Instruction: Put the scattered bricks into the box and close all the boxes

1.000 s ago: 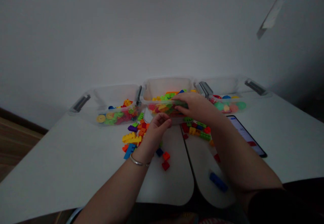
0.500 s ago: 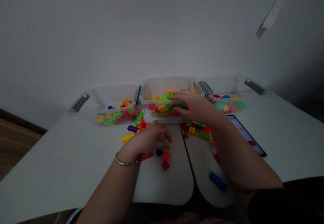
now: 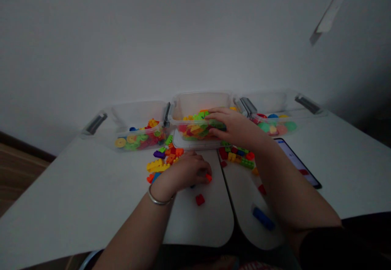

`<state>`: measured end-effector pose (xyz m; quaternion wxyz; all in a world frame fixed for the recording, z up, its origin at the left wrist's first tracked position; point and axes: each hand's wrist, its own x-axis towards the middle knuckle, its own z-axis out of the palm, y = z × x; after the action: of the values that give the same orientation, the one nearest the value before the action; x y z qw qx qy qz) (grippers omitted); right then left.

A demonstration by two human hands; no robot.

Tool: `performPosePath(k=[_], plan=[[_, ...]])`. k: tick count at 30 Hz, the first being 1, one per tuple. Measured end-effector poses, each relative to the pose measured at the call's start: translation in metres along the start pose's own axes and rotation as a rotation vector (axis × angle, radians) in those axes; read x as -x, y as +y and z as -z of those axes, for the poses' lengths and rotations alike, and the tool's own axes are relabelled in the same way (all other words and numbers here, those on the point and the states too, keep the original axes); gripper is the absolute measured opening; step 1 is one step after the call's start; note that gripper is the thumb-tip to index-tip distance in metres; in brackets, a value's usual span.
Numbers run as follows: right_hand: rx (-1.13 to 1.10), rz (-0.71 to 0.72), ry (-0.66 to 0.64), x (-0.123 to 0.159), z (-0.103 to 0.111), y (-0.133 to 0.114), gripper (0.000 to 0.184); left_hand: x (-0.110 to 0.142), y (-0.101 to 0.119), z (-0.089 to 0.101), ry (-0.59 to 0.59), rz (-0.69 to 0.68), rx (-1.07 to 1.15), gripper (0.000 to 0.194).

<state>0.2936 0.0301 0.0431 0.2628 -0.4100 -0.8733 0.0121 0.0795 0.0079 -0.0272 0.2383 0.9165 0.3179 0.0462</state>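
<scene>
My left hand (image 3: pixel 187 171), a bangle on its wrist, lies knuckles up on the white table (image 3: pixel 76 188) with its fingers curled over small bricks; an orange-red brick (image 3: pixel 209 178) shows at the fingertips. My right hand (image 3: pixel 234 127) rests on the front wall of the middle clear bin (image 3: pixel 198 103), fingers bent around a green piece among the coloured bricks (image 3: pixel 195 127) inside. Loose bricks (image 3: pixel 163 161) lie left of my left hand, and a red brick (image 3: pixel 200 199) sits just below it.
A left clear bin (image 3: pixel 134 117) holds coloured gears and pieces; a right clear bin (image 3: pixel 275 103) holds coloured balls. A phone (image 3: pixel 297 163) with its screen lit lies right of my right arm. More bricks (image 3: pixel 238 156) and a blue brick (image 3: pixel 263 219) lie on the right tabletop. A wall stands behind.
My left hand came back from the middle bin's front towards me and closed over the small bricks on the table. My right hand stayed at the middle bin.
</scene>
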Motion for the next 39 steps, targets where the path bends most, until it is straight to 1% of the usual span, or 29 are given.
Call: performPosePath(k=[3, 5, 7, 11, 13, 14, 16, 18, 20, 22, 24, 27, 29, 32, 36, 38, 39], plan=[[0.004, -0.004, -0.002, 0.0, -0.001, 0.001, 0.037, -0.006, -0.002, -0.006, 0.163, -0.007, 0.019, 0.013], [0.003, -0.005, 0.002, 0.0, -0.001, 0.0, 0.038, -0.009, -0.002, -0.01, 0.218, -0.021, -0.006, 0.014], [0.0, -0.01, 0.01, 0.0, -0.001, 0.0, 0.038, -0.011, -0.001, -0.012, 0.232, -0.021, -0.072, 0.015], [-0.003, -0.018, 0.022, 0.001, -0.001, -0.001, 0.036, -0.014, 0.003, -0.012, 0.222, 0.022, -0.202, 0.014], [0.001, -0.009, 0.036, 0.002, -0.001, -0.002, 0.036, -0.015, 0.003, -0.01, 0.259, 0.043, -0.206, 0.013], [0.007, -0.004, 0.051, 0.002, 0.0, -0.003, 0.036, -0.016, 0.003, -0.009, 0.302, 0.051, -0.177, 0.015], [0.022, 0.012, 0.089, 0.002, 0.002, -0.007, 0.035, -0.016, 0.003, -0.007, 0.44, 0.061, -0.035, 0.021], [0.019, 0.039, 0.123, 0.002, 0.005, -0.012, 0.032, -0.017, 0.004, -0.005, 0.611, 0.072, 0.193, 0.024], [-0.009, 0.079, 0.138, 0.001, 0.007, -0.017, 0.028, -0.017, 0.005, -0.004, 0.759, 0.081, 0.433, 0.022], [-0.041, 0.117, 0.111, 0.0, 0.009, -0.022, 0.025, -0.018, 0.006, -0.002, 0.846, 0.073, 0.641, 0.021], [-0.055, 0.139, 0.051, 0.0, 0.01, -0.025, 0.022, -0.019, 0.007, -0.001, 0.883, 0.055, 0.797, 0.023], [-0.051, 0.143, 0.003, -0.001, 0.007, -0.027, 0.019, -0.02, 0.008, -0.001, 0.914, 0.035, 0.921, 0.025], [-0.049, 0.141, 0.011, -0.001, 0.005, -0.027, 0.018, -0.02, 0.009, -0.001, 0.927, 0.005, 0.974, 0.026], [-0.056, 0.129, 0.018, -0.001, 0.004, -0.028, 0.017, -0.02, 0.011, -0.001, 0.912, -0.035, 1.059, 0.027], [-0.051, 0.109, 0.027, 0.0, 0.005, -0.029, 0.016, -0.02, 0.011, 0.0, 0.894, -0.003, 1.129, 0.031], [-0.035, 0.083, 0.066, 0.0, 0.007, -0.028, 0.016, -0.019, 0.012, 0.001, 0.891, 0.01, 1.134, 0.029], [-0.024, 0.066, 0.108, 0.0, 0.008, -0.026, 0.016, -0.019, 0.013, 0.001, 0.89, 0.014, 1.127, 0.028]])
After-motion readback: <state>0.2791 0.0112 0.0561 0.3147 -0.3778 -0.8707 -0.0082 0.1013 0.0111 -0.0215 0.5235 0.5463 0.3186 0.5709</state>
